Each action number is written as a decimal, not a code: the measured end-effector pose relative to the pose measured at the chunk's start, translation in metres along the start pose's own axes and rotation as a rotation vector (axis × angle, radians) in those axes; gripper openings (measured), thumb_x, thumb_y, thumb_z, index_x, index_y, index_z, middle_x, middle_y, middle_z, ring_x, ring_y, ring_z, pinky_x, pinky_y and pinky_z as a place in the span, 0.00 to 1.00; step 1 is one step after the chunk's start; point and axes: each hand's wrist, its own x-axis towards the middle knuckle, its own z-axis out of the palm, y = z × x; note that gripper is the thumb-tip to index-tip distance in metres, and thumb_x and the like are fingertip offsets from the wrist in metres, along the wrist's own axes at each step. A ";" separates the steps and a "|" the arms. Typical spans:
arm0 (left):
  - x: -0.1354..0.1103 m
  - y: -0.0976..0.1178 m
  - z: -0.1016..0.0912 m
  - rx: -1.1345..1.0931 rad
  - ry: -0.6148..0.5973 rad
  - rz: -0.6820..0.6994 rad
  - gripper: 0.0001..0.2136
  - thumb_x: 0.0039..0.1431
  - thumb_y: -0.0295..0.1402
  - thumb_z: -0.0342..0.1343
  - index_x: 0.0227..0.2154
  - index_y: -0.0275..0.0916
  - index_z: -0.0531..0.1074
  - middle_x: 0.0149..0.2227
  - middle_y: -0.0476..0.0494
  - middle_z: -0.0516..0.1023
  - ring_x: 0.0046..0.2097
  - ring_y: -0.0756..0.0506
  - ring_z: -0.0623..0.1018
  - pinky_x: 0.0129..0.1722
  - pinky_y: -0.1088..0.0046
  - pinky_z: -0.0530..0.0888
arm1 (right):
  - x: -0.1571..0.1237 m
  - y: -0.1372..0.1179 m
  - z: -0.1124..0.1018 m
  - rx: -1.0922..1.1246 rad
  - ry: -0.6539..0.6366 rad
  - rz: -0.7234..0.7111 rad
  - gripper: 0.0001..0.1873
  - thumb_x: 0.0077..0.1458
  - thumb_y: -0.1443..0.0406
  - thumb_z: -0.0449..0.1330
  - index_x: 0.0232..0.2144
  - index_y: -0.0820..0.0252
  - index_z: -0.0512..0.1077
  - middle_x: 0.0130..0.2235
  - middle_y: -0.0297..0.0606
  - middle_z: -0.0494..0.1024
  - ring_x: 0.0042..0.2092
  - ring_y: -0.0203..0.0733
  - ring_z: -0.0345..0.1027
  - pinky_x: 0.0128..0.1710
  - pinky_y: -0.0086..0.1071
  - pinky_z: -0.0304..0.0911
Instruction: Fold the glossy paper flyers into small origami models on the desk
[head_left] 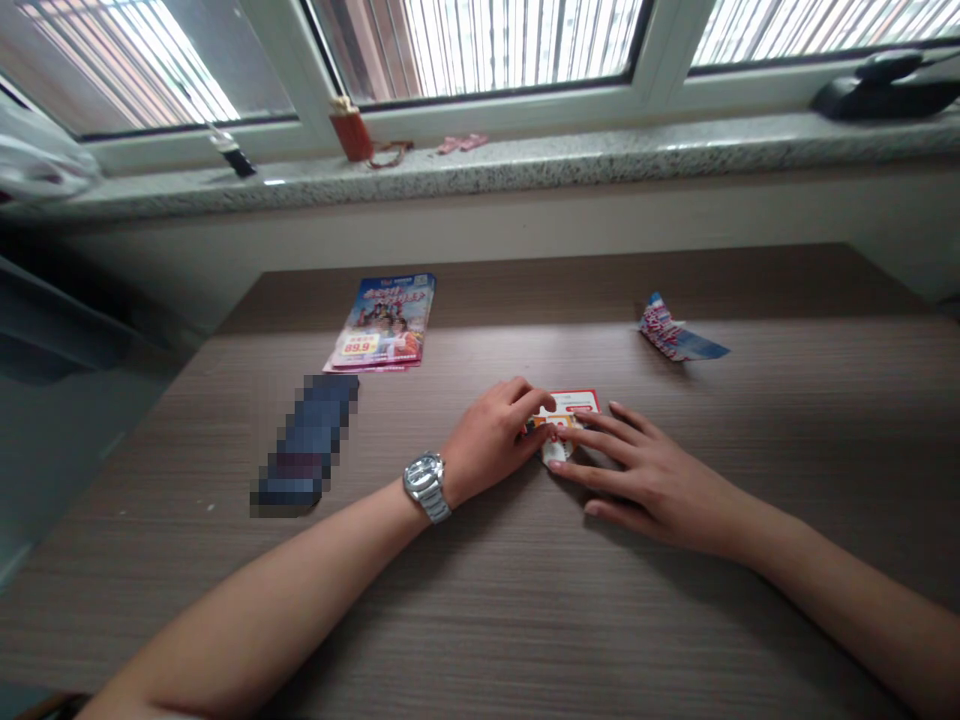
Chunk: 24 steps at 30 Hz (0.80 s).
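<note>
On the table (450, 640), red-edged white paper (571, 401); left hand (491, 432) curled over it, grip unclear; right hand (649, 475) spread.

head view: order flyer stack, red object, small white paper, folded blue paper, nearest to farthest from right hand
1. Small white paper, partly under right hand
2. Folded blue paper, beyond that hand
3. Flyer stack, left on table
4. Red object, left on windowsill

"89.9" on the top flyer (390, 318)
The figure, apparently red, sits on a pale label (360, 345); print on the small paper (576, 400) is too blurred.
</note>
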 end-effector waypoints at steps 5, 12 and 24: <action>-0.005 0.001 -0.015 -0.019 -0.033 -0.012 0.10 0.69 0.40 0.51 0.42 0.38 0.70 0.42 0.42 0.74 0.43 0.44 0.73 0.44 0.67 0.69 | 0.000 0.000 -0.001 -0.020 -0.006 -0.002 0.28 0.66 0.58 0.56 0.67 0.43 0.60 0.69 0.38 0.60 0.69 0.58 0.51 0.66 0.62 0.47; -0.007 -0.007 -0.023 0.034 -0.129 0.004 0.08 0.68 0.37 0.53 0.42 0.38 0.69 0.39 0.45 0.76 0.41 0.44 0.71 0.43 0.66 0.65 | 0.001 -0.001 -0.002 0.013 -0.001 0.000 0.28 0.65 0.57 0.58 0.66 0.43 0.61 0.69 0.38 0.62 0.69 0.58 0.52 0.67 0.62 0.45; -0.002 0.002 -0.013 0.067 -0.097 -0.092 0.06 0.69 0.37 0.53 0.40 0.41 0.67 0.40 0.49 0.76 0.41 0.45 0.71 0.41 0.67 0.62 | -0.002 0.003 0.000 0.022 0.008 -0.012 0.25 0.66 0.60 0.57 0.64 0.46 0.64 0.69 0.37 0.60 0.70 0.57 0.49 0.67 0.60 0.45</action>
